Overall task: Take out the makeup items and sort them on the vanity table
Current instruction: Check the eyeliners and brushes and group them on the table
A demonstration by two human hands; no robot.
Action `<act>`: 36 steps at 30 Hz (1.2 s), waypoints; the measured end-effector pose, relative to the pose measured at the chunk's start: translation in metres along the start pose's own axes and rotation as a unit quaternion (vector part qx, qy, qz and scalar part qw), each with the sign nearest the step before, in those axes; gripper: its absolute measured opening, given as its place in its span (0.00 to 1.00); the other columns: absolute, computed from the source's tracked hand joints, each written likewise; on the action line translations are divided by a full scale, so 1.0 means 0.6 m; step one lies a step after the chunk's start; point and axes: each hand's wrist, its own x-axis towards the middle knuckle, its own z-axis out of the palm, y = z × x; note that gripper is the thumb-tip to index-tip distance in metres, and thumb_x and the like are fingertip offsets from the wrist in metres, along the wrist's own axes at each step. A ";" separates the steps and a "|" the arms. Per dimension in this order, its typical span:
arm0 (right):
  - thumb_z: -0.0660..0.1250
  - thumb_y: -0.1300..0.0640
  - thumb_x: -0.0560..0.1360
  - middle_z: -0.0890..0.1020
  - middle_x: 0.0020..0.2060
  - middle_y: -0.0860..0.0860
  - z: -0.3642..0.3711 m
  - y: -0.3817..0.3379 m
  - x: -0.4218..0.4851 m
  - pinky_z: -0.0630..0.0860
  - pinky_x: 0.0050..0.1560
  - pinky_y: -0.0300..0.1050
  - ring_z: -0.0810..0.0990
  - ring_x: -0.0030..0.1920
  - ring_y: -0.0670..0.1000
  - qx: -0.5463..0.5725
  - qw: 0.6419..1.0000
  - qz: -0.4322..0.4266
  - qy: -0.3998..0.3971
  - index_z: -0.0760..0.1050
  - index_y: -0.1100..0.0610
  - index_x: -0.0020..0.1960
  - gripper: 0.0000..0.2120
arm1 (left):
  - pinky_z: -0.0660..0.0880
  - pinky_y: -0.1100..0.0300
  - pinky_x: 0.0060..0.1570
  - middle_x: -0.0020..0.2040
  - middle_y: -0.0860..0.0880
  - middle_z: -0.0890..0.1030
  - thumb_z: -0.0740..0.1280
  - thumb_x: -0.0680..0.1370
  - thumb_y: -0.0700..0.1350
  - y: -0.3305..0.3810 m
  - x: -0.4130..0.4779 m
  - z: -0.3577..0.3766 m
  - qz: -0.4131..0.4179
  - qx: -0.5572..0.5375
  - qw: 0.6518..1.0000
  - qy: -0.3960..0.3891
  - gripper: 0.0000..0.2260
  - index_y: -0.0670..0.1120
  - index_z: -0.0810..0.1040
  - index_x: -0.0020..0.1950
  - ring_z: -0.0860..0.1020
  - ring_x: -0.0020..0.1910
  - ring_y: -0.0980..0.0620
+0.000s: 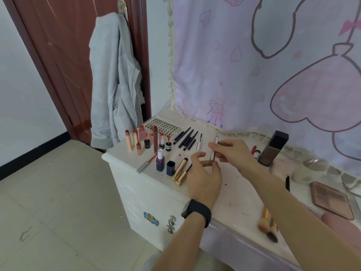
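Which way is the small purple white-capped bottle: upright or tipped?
Upright: the small purple white-capped bottle stands on its base on the white vanity table, cap uppermost.

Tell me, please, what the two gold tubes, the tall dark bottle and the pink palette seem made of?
Two gold tubes: probably metal or metallised plastic, shiny, catching bright highlights. Tall dark bottle: likely glass, its brown body slightly see-through, under a matt black cap. Pink palette: seemingly glossy plastic with a clear edge; its pans look matt.
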 end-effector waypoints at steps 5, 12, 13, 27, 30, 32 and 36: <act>0.77 0.48 0.71 0.86 0.31 0.50 0.019 0.004 0.062 0.83 0.54 0.50 0.86 0.39 0.52 -0.070 0.996 0.037 0.051 0.85 0.57 0.38 0.12 | 0.70 0.71 0.29 0.42 0.58 0.76 0.66 0.77 0.39 0.001 0.000 0.000 0.007 -0.017 0.999 0.038 0.12 0.51 0.68 0.56 0.76 0.32 0.64; 0.76 0.49 0.69 0.86 0.30 0.48 0.060 0.002 0.098 0.83 0.51 0.48 0.86 0.35 0.49 -0.139 0.986 0.072 0.057 0.86 0.59 0.39 0.13 | 0.69 0.68 0.26 0.40 0.57 0.76 0.65 0.77 0.39 -0.001 0.001 0.001 0.020 -0.010 0.999 0.030 0.11 0.49 0.69 0.57 0.74 0.28 0.56; 0.76 0.49 0.69 0.86 0.30 0.48 0.064 0.003 0.098 0.83 0.50 0.46 0.86 0.35 0.49 -0.140 0.986 0.072 0.060 0.86 0.59 0.39 0.12 | 0.70 0.67 0.27 0.40 0.57 0.77 0.65 0.77 0.40 -0.002 0.000 0.001 0.019 -0.009 0.999 0.027 0.11 0.50 0.69 0.57 0.74 0.27 0.55; 0.71 0.68 0.75 0.86 0.42 0.59 0.053 0.014 0.078 0.84 0.47 0.46 0.87 0.41 0.53 0.085 0.987 0.133 0.033 0.78 0.63 0.52 0.07 | 0.72 0.64 0.28 0.40 0.56 0.76 0.65 0.78 0.40 -0.004 0.003 0.002 0.025 0.008 0.999 0.022 0.11 0.51 0.69 0.56 0.76 0.30 0.54; 0.70 0.70 0.76 0.85 0.47 0.60 0.037 0.018 0.060 0.84 0.48 0.45 0.88 0.41 0.52 0.129 0.984 0.125 0.016 0.78 0.63 0.55 0.09 | 0.70 0.66 0.27 0.38 0.57 0.75 0.65 0.78 0.40 -0.003 0.000 0.001 0.023 0.020 0.999 0.018 0.10 0.50 0.69 0.56 0.74 0.30 0.57; 0.70 0.67 0.76 0.84 0.50 0.59 0.021 0.022 0.037 0.84 0.51 0.46 0.88 0.44 0.52 0.110 0.989 0.091 0.029 0.78 0.60 0.56 0.09 | 0.70 0.69 0.27 0.40 0.57 0.75 0.65 0.78 0.40 -0.002 0.000 0.000 0.022 0.026 0.999 0.011 0.10 0.50 0.68 0.56 0.74 0.31 0.60; 0.69 0.60 0.79 0.84 0.49 0.46 -0.024 0.025 -0.053 0.82 0.55 0.45 0.85 0.47 0.46 0.018 0.995 -0.011 0.094 0.79 0.49 0.53 0.07 | 0.69 0.70 0.32 0.44 0.56 0.78 0.65 0.78 0.41 -0.002 0.000 -0.001 0.032 0.062 0.997 -0.013 0.09 0.50 0.71 0.56 0.76 0.38 0.62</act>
